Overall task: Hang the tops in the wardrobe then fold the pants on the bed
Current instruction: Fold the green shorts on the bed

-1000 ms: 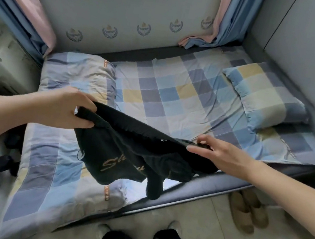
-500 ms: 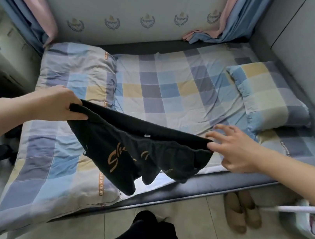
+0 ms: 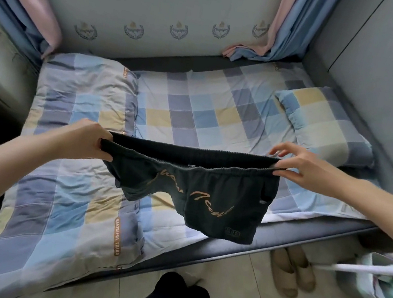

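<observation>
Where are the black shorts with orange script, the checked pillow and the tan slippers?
black shorts with orange script (image 3: 208,201): head view, front panel by the lettering.
checked pillow (image 3: 322,121): head view, middle of its top face.
tan slippers (image 3: 291,272): head view, between the two uppers, on the right one.

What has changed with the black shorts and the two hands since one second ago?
The right hand took hold of the waistband and moved right; the left hand kept its grip. The black shorts, bunched before, now hang stretched wide between both hands. The bed and pillow stayed as they were.
</observation>
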The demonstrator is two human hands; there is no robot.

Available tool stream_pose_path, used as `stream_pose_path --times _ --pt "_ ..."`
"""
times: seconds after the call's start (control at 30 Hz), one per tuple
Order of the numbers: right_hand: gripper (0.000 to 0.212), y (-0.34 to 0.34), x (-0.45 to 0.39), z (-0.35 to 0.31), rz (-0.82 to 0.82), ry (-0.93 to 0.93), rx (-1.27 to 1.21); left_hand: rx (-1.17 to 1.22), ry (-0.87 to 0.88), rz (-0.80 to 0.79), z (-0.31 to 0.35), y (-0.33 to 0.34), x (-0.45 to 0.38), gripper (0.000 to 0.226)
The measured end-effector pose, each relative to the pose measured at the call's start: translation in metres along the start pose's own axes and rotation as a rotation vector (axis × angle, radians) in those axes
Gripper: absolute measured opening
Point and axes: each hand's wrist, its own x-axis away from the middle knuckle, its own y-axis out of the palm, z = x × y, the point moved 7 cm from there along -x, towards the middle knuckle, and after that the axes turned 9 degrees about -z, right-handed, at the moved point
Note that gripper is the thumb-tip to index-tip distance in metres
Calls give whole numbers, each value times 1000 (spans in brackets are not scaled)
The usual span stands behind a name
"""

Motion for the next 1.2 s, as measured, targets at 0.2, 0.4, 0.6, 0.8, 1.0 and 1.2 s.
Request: stream_pose_path --times 0.2,0.4,0.6,0.8,1.0,1.2 --pt "19 -18 -3 32 186 274 -284 470 135 238 9 -19 -19 13" --pt "32 11 -1 42 237 474 -1016 753 97 309 15 -24 -38 22" --pt "35 25 -9 42 430 599 -1130 832 46 325 6 1 -56 16" --pt "59 17 -12 38 76 499 -441 746 96 134 4 30 -59 37" --pt "17 21 0 58 90 470 -399 757 144 -1 19 59 -52 59" --pt "17 53 23 84 -150 531 -683 1111 -15 -596 53 121 -43 24"
